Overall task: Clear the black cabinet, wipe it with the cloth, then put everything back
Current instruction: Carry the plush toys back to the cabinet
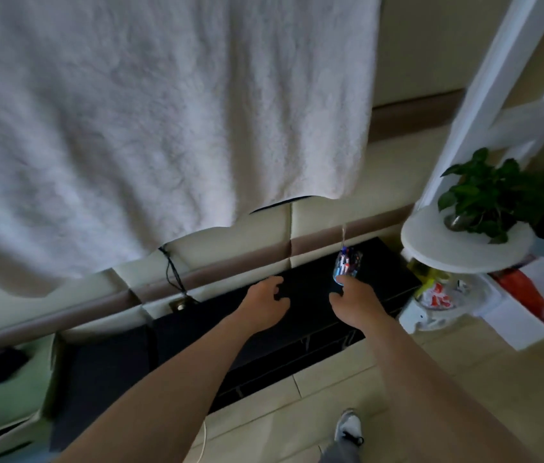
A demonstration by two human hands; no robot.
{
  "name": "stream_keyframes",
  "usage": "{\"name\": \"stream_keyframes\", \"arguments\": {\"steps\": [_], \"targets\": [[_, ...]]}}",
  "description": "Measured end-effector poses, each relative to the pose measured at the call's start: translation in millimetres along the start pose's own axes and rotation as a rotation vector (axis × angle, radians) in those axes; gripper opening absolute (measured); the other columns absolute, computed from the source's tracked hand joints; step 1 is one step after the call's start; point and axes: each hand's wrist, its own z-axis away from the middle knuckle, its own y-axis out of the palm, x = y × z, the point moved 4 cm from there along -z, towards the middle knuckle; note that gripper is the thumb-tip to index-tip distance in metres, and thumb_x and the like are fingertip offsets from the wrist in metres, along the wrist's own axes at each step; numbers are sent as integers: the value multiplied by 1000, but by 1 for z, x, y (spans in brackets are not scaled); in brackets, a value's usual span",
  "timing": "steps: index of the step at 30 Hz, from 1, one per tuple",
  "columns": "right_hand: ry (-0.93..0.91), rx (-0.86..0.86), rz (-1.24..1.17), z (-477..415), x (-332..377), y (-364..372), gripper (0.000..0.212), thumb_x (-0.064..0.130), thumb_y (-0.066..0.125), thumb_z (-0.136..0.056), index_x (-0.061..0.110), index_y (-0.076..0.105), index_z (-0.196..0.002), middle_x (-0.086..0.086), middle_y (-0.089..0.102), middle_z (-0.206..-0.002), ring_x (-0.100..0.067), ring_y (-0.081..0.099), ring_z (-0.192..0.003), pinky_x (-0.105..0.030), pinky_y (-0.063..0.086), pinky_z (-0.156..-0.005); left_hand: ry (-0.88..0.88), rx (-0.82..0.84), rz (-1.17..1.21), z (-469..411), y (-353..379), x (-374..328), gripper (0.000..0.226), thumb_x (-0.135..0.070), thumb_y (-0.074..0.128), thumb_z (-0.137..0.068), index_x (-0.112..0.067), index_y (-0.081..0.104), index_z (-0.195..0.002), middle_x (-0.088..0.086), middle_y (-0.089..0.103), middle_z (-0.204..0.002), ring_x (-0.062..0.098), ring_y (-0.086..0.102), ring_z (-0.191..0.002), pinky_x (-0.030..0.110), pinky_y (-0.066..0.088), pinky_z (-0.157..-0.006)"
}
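Two bare hands reach over the black cabinet (384, 272). The right hand (352, 300) has its thumb and forefinger apart, a narrow gap between them, and the forefinger tip touches the lower edge of a clear container (347, 262) filled with small red, blue and white items; it is not closed around it. The left hand (265, 304) hovers beside it with fingers curled downward over the dark top, and I cannot tell whether it holds anything. Low and long, the cabinet has a matte black top and a glossy front, and stands against the wall. Above hangs a white textured fabric (163, 111). To the right, a potted plant (487, 195) sits on a round white stand (437, 248).
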Motion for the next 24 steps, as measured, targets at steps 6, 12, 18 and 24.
{"name": "stream_keyframes", "arguments": {"steps": [6,12,18,24], "targets": [[-154,48,142,45,77,32,55,29,47,-103,15,35,-155,-15,47,-148,-31,49,-132,-34,43,-100,-3,-112,-81,79,-65,36,59,-30,61,-98,-17,40,-151,7,50,-144,22,54,-123,26,45,-95],[-313,101,195,56,128,54,51,28,49,-101,13,40,-150,-13,54,-138,-30,55,-122,-30,43,-89,-53,-256,-152,119,-108,43,49,-29,62,-94,-21,52,-142,5,59,-130,22,59,-111,31,50,-90],[-378,203,234,69,148,64,59,29,47,-101,16,31,-157,-12,44,-151,-28,53,-129,-34,46,-98,-155,-367,-188,163,-133,52,41,-33,60,-92,-21,57,-132,3,62,-120,21,59,-100,34,53,-86],[-484,210,335,88,186,81,55,28,46,-102,16,35,-154,-10,43,-154,-29,43,-140,-35,39,-106,-266,-459,-172,214,-159,82,51,-36,61,-95,-18,51,-141,2,57,-134,24,56,-121,33,48,-96]]}}
